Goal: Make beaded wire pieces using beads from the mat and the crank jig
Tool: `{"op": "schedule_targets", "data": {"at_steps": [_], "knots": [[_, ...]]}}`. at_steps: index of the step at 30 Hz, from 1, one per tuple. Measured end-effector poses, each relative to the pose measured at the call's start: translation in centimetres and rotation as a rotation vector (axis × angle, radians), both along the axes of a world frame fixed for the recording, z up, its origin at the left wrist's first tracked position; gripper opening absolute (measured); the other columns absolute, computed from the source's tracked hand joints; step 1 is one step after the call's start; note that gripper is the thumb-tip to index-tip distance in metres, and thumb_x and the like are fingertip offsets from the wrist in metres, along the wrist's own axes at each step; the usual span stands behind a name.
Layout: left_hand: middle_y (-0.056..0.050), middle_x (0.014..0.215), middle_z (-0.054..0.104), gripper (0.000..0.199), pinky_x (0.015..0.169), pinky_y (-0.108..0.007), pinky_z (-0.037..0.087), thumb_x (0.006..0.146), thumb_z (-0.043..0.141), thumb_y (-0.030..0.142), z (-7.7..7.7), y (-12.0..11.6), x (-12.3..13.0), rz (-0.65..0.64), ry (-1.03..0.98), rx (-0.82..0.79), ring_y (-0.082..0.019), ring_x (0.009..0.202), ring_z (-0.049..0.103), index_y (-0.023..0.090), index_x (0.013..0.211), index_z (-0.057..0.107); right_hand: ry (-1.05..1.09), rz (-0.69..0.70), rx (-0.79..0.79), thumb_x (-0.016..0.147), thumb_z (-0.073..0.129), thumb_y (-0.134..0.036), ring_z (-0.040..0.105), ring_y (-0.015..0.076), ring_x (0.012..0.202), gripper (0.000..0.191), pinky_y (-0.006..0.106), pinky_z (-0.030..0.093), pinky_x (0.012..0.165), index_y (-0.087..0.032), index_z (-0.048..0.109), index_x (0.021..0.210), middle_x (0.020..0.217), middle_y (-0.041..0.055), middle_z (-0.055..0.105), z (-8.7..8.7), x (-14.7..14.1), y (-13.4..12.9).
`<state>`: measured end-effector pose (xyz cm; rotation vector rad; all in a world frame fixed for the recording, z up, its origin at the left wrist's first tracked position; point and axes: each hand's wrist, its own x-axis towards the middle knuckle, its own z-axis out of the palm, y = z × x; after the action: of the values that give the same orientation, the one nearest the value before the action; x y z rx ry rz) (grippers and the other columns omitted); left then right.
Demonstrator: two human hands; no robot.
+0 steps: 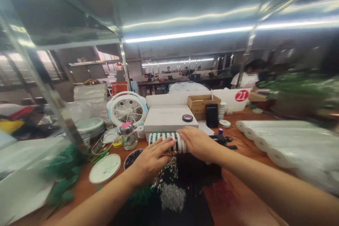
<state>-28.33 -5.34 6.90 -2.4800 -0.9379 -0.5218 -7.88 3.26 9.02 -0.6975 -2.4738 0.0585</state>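
We look from 1 camera worn on the head, facing forward and somewhat down across the counter. The view is wide: our left forearm and right forearm enter large from the near left and near right, and past the counter it reaches the far work tables, small with distance.

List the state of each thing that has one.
Spools: lined up in a row
Left hand: laid on spools, fingers extended
Right hand: over spools' right end
Cardboard box: open
White box: closed
Tape roll: lying flat
Glass jar: lid on
Fan: upright; running or not, unclear
White rolls: lying side by side
Light strip: lit
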Motion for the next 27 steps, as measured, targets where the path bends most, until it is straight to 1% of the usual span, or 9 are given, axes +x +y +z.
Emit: {"op": "schedule_targets", "data": {"at_steps": [2, 5, 8, 10, 13, 15, 17, 21, 27], "knots": [[-0.012, 0.129, 0.052, 0.02, 0.101, -0.045, 0.039, 0.084, 0.046, 0.008, 1.6, 0.4, 0.2, 0.003, -0.107, -0.096, -0.024, 0.123, 0.043, 0.019, 0.084, 0.063, -0.079, -0.012, -0.08, 0.094, 0.03, -0.019, 0.059, 0.0181, 0.079, 0.033, 0.028, 0.044, 0.073, -0.013, 0.062, 0.088, 0.085, 0.0088, 0.065, 0.5, -0.3, 1.3], [-0.007, 0.126, 0.054, 0.014, 0.092, -0.036, 0.046, 0.081, 0.055, 0.012, 4.5, 1.2, 0.6, 0.034, -0.222, -0.409, -0.019, 0.109, 0.055, 0.021, 0.078, 0.065, -0.154, -0.029, -0.156, 0.092, 0.035, -0.018, 0.058, 0.0166, 0.069, 0.032, 0.026, 0.042, 0.065, -0.015, 0.062, 0.075, 0.075, 0.0064, 0.065, 1.2, -0.7, 3.1], [-0.004, 0.119, 0.06, 0.011, 0.09, -0.035, 0.046, 0.076, 0.063, 0.011, 6.4, 2.1, 0.7, 0.045, -0.317, -0.614, -0.018, 0.104, 0.058, 0.021, 0.073, 0.065, -0.128, -0.057, -0.163, 0.091, 0.033, -0.016, 0.058, 0.0191, 0.073, 0.031, 0.029, 0.042, 0.068, -0.014, 0.062, 0.079, 0.078, 0.0088, 0.064, 1.5, -0.6, 2.9], [-0.004, 0.118, 0.061, 0.01, 0.09, -0.036, 0.045, 0.075, 0.065, 0.012, 7.0, 2.6, 0.7, 0.065, -0.348, -0.717, -0.017, 0.1, 0.06, 0.021, 0.071, 0.066, -0.011, -0.101, -0.087, 0.092, 0.028, -0.016, 0.056, 0.0219, 0.08, 0.033, 0.034, 0.042, 0.073, -0.013, 0.061, 0.089, 0.083, 0.0114, 0.063, 1.1, -0.3, 1.0], [-0.002, 0.115, 0.063, 0.008, 0.093, -0.037, 0.042, 0.072, 0.068, 0.015, 7.1, 3.0, 0.7, 0.067, -0.408, -0.779, -0.017, 0.102, 0.059, 0.022, 0.069, 0.066, 0.207, -0.032, 0.112, 0.091, 0.037, -0.022, 0.055, 0.0225, 0.081, 0.024, 0.036, 0.043, 0.076, -0.015, 0.059, 0.094, 0.082, 0.0109, 0.06, -1.1, 0.1, -3.4], [-0.003, 0.111, 0.065, 0.009, 0.093, -0.037, 0.042, 0.07, 0.069, 0.014, 7.1, 3.2, 0.8, 0.068, -0.453, -0.813, -0.018, 0.104, 0.058, 0.021, 0.068, 0.065, 0.106, 0.094, 0.049, 0.089, 0.038, -0.018, 0.055, 0.0185, 0.071, 0.023, 0.03, 0.044, 0.067, -0.016, 0.061, 0.088, 0.075, 0.0076, 0.058, -3.6, -0.3, -6.0], [-0.003, 0.108, 0.066, 0.009, 0.091, -0.036, 0.042, 0.07, 0.069, 0.013, 7.1, 3.4, 0.8, 0.079, -0.495, -0.866, -0.019, 0.104, 0.058, 0.019, 0.066, 0.065, -0.066, 0.071, -0.08, 0.087, 0.04, -0.014, 0.055, 0.0169, 0.067, 0.022, 0.026, 0.044, 0.061, -0.016, 0.062, 0.085, 0.075, 0.0066, 0.058, -6.3, -1.2, -7.4], [-0.004, 0.104, 0.068, 0.009, 0.092, -0.035, 0.042, 0.069, 0.07, 0.011, 7.1, 3.7, 0.6, 0.069, -0.522, -0.969, -0.02, 0.108, 0.056, 0.018, 0.065, 0.064, -0.233, -0.047, -0.258, 0.083, 0.049, -0.011, 0.06, 0.0179, 0.078, 0.016, 0.025, 0.044, 0.067, -0.016, 0.064, 0.084, 0.086, 0.0077, 0.061, -10.0, -3.8, -6.7], [-0.003, 0.102, 0.068, 0.01, 0.092, -0.038, 0.041, 0.068, 0.07, 0.01, 7.2, 3.5, 0.6, 0.061, -0.524, -0.96, -0.021, 0.108, 0.056, 0.018, 0.065, 0.064, -0.29, -0.055, -0.244, 0.084, 0.053, -0.016, 0.06, 0.0164, 0.082, 0.011, 0.023, 0.043, 0.071, -0.019, 0.064, 0.082, 0.085, 0.0043, 0.061, -11.1, -5.6, -4.9]]}}
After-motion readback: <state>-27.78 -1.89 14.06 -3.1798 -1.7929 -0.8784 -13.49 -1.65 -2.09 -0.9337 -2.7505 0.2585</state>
